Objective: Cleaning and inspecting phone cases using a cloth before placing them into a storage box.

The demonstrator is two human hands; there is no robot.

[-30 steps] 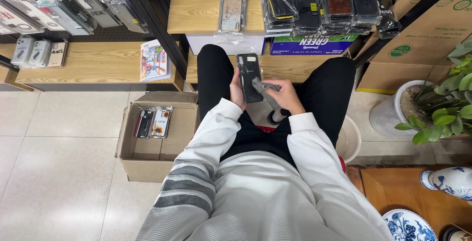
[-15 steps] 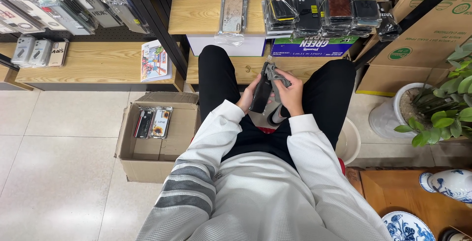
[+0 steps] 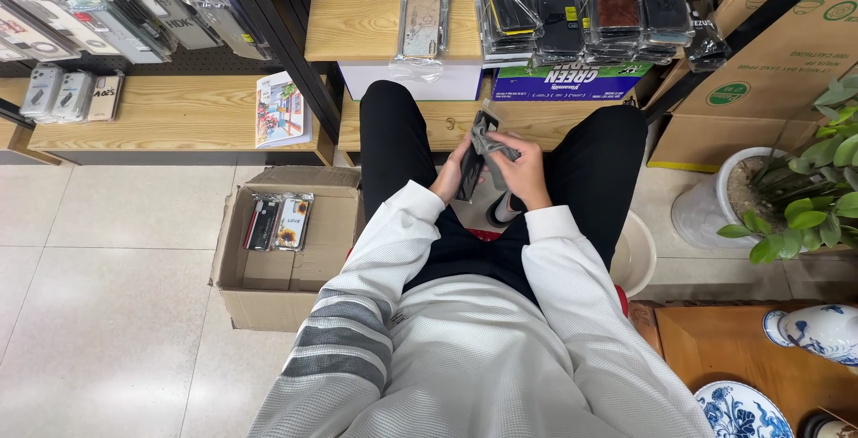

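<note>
- Near, at the bottom: white ribbed sweater (image 3: 465, 357), soft knit, grey stripes across the left sleeve.
- Just past the sweater, over the lap: left hand (image 3: 450, 179) and right hand (image 3: 523, 170) close together, both curled around a dark phone case (image 3: 471, 163).
- Left hand gripping the case's lower left edge, fingers bent around it; right hand closed on the upper right, pinching a grey, limp-looking piece (image 3: 494, 140) at the case's top.
- Phone case dark, thin, rectangular, held tilted on edge between the knees, above the sweater's front.
- Black trousers (image 3: 393, 134), smooth cloth, legs spread either side of the case.
- Left of the sweater, on the pale tiled floor: open cardboard box (image 3: 268, 286), brown, flaps up, holding a few flat packaged cases (image 3: 279, 222) lying along its far side.
- Right of the sweater: blue-and-white patterned plate (image 3: 742, 411) and vase (image 3: 818, 331), glazed, on a wooden surface; further off, a leafy green plant (image 3: 818, 197) in a round white pot (image 3: 719, 206).
- Beyond the case: light wooden shelf (image 3: 366, 27), grained, with one clear-wrapped case (image 3: 422, 22) lying flat on it.
- Further right of that shelf: bundles of dark cases (image 3: 590, 4) in glossy plastic sleeves, stacked upright above a blue carton.
- Far left of the shelf: more packaged cases (image 3: 98, 9) hanging in rows, glossy wrappers; a small colourful booklet (image 3: 279, 109) on the lower wooden board.
</note>
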